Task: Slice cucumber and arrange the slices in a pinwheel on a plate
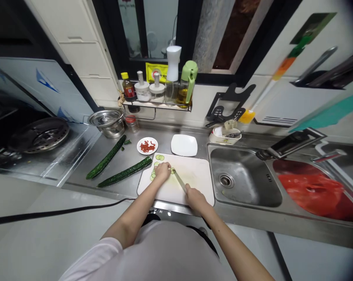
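My right hand [195, 198] is wrapped round the handle of a kitchen knife [180, 180]. The blade slants up and left, its tip by a few pale green cucumber slices [172, 171]. On the white cutting board [194, 168], my left hand [162, 171] is curled down over cucumber slices just left of the blade; its fingertips are partly hidden. More cucumber slices [160, 157] lie along the board's left side. One whole dark green cucumber [125, 172] rests with its end against the board's left edge, and a second cucumber [106, 158] lies farther left.
Behind the board are a plate of chopped red pieces [147, 146] and a white plate [184, 145]. A lidded steel pot [107, 123] stands back left. To the right are the sink [243, 175] and a red bag [313, 191]. Bottles line a wall shelf [158, 104].
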